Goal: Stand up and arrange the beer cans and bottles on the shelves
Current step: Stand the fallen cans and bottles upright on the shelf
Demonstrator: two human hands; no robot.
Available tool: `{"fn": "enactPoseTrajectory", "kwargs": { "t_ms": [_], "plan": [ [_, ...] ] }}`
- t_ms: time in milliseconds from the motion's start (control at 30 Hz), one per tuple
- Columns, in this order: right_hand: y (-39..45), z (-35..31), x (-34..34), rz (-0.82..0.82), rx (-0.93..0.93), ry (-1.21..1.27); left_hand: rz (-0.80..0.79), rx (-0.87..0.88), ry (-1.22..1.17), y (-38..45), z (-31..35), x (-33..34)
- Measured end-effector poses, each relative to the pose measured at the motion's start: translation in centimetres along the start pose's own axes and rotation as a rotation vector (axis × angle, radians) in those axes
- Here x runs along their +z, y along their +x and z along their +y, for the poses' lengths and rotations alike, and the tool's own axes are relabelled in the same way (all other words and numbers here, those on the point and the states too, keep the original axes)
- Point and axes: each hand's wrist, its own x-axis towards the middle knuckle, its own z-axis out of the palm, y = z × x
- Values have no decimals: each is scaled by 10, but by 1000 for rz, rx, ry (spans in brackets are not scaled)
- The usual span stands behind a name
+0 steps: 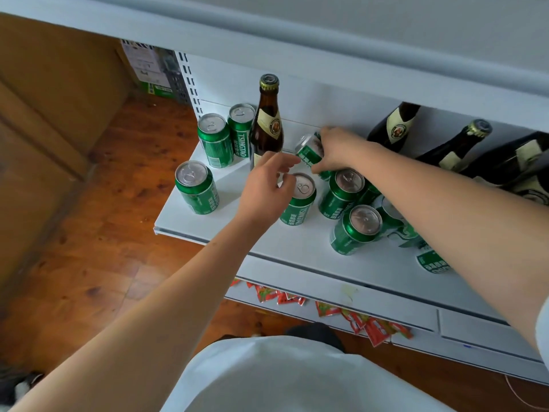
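Observation:
Several green beer cans stand on the white shelf (237, 233): one at the front left (196, 188), two at the back left (215, 140), others in the middle (300, 200) and right (355, 228). A brown bottle (266, 123) stands upright behind them. My right hand (337, 151) grips a tilted green can (309, 151) just right of that bottle. My left hand (264, 185), fingers loosely spread and holding nothing, hovers over the middle can in front of the bottle. Three dark bottles (393, 129) lean or lie at the right, and a can (430, 258) lies on its side under my right forearm.
An upper shelf edge (267, 34) overhangs the work area. Red snack packets (371, 322) lie on the lower shelf. A cardboard box (44, 114) stands on the wooden floor at the left, and a crate (166, 75) sits beyond the shelf's end post.

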Motion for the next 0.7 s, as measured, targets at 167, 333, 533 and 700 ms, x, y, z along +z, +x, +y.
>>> {"fn": "enactPoseTrajectory", "kwargs": {
  "t_ms": [167, 333, 533, 700],
  "plan": [
    [-4, 9, -12, -20, -70, 58, -23, -7, 24, -1, 0, 8],
    [-12, 0, -21, 27, -114, -107, -60, -82, 100, 1, 5, 17],
    [-17, 10, -18, 83, -122, -72, -112, -251, 214, -6, 6, 21],
    [-30, 11, -20, 124, -97, 62, -124, -448, 262, -13, 9, 26]
  ]
}}
